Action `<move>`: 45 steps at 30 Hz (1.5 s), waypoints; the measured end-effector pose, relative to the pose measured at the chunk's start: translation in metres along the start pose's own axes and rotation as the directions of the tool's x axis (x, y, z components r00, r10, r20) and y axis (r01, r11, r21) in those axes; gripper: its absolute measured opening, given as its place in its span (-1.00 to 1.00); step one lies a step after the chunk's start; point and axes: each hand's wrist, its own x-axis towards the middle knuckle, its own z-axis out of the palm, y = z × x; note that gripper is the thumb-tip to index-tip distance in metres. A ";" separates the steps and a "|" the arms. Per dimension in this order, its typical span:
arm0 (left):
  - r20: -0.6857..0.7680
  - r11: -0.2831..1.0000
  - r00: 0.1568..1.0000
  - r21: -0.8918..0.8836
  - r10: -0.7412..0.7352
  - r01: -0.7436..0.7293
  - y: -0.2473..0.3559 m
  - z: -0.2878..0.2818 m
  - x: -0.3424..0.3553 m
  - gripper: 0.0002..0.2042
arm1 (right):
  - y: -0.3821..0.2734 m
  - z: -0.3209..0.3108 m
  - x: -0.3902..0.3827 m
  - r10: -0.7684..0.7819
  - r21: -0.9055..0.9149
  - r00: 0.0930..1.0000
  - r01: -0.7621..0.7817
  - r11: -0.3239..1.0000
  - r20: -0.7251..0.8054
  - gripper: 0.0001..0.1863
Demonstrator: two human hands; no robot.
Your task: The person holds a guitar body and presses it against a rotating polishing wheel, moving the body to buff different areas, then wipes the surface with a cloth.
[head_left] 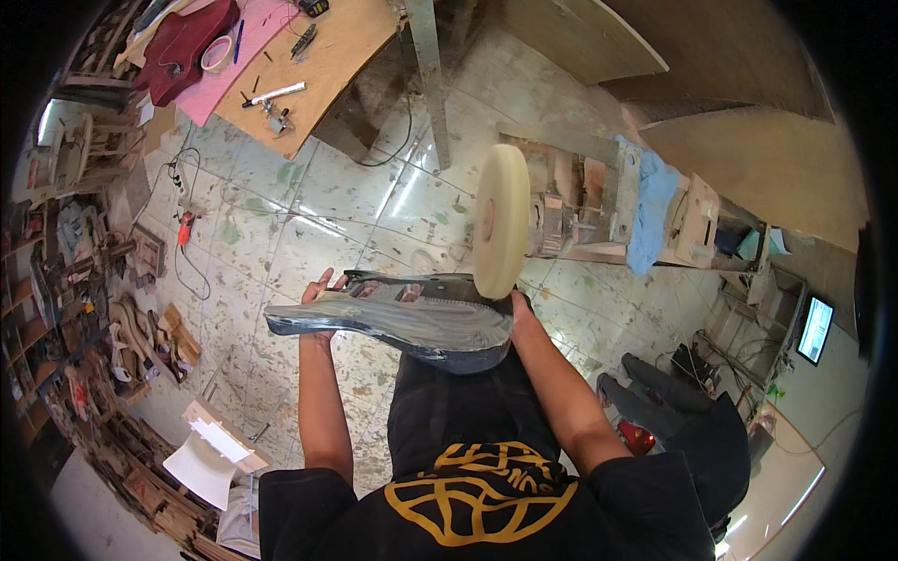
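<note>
I hold an electric guitar body (pixel 421 318) in front of my waist, tilted, with a streaky grey face, dark glossy edges and cut-out cavities along its far side. My left hand (pixel 322 286) grips its left part; the fingertips show beyond the far edge, and the rest is partly hidden behind the body. At the right end my right hand (pixel 521 309) holds the body, its fingers mostly out of sight. A large cream buffing wheel (pixel 502 220) stands right at the body's far right edge. Whether the two touch cannot be made out.
The wheel's wooden machine stand (pixel 585 201) runs right, with a blue cloth (pixel 652 210) draped over it. A table (pixel 351 56) at far left bears a dark red guitar body (pixel 187 47) and small tools. Wood-filled shelves line the left; a black-covered seat (pixel 669 383) stands right.
</note>
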 end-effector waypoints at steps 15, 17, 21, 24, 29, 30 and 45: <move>0.032 1.000 0.999 0.031 -0.001 0.000 -0.026 0.011 0.011 -0.49 | -0.021 -0.034 -0.027 -0.063 0.017 0.995 0.065 0.998 -0.079 -0.59; 0.030 0.999 1.000 0.034 -0.001 0.000 -0.027 0.010 0.011 -0.50 | -0.023 -0.025 -0.040 -0.084 0.017 0.988 0.087 0.996 -0.133 -0.61; -0.014 0.998 0.999 0.024 0.050 -0.050 -0.038 0.061 -0.014 -0.50 | -0.026 -0.018 -0.067 -0.113 0.018 0.984 0.116 0.993 -0.139 -0.54; 0.035 1.000 0.999 -0.013 0.015 -0.015 -0.041 0.061 -0.015 -0.51 | -0.028 -0.016 -0.080 -0.124 0.020 0.987 0.126 0.992 -0.098 -0.52; 0.146 0.999 0.988 0.013 -0.051 0.050 -0.051 0.058 -0.013 -0.48 | -0.034 -0.022 -0.097 -0.121 0.031 0.991 0.123 0.992 -0.063 -0.52; 0.159 0.998 0.985 0.015 -0.062 0.061 -0.053 0.060 -0.015 -0.47 | -0.035 -0.021 -0.103 -0.120 0.026 0.992 0.121 0.992 -0.040 -0.50; 0.106 1.000 0.994 0.001 0.002 -0.002 -0.061 0.060 -0.023 -0.46 | -0.026 -0.003 -0.122 -0.237 -0.080 0.969 0.231 0.970 -0.071 -0.65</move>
